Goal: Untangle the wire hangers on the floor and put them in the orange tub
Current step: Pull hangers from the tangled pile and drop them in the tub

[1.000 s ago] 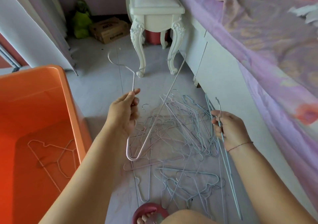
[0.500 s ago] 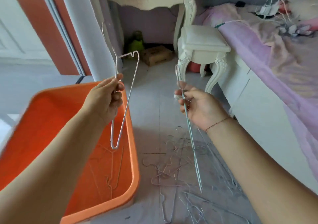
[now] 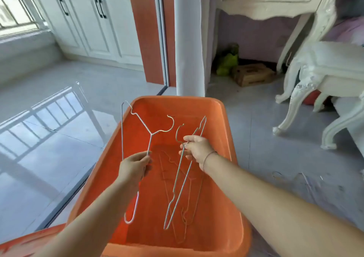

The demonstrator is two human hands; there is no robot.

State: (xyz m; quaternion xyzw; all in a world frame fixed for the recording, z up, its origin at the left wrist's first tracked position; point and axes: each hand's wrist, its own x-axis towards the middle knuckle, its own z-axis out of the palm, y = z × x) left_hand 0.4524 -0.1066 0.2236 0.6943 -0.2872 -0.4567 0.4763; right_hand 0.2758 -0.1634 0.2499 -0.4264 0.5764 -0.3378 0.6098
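Note:
The orange tub (image 3: 220,106) fills the lower middle of the head view. My left hand (image 3: 135,167) grips a white wire hanger (image 3: 150,134) over the tub's left side; its hook points right. My right hand (image 3: 197,148) pinches a pale blue wire hanger (image 3: 178,185) near its hook, and it hangs edge-on over the tub's middle. One or two thin hangers (image 3: 192,203) lie flat on the tub's bottom. A few wire ends of the floor pile (image 3: 304,179) show at the right, beyond my right forearm.
A white pillar (image 3: 188,39) stands just behind the tub. An ornate white stool (image 3: 331,73) and dressing table (image 3: 275,2) are at the right, with a cardboard box (image 3: 253,74) under the table. Part of a second orange object (image 3: 29,241) shows at lower left.
Both hands swung left from the floor pile to above the tub, each carrying its hanger. The view turned left with them, so the pile has nearly left the frame.

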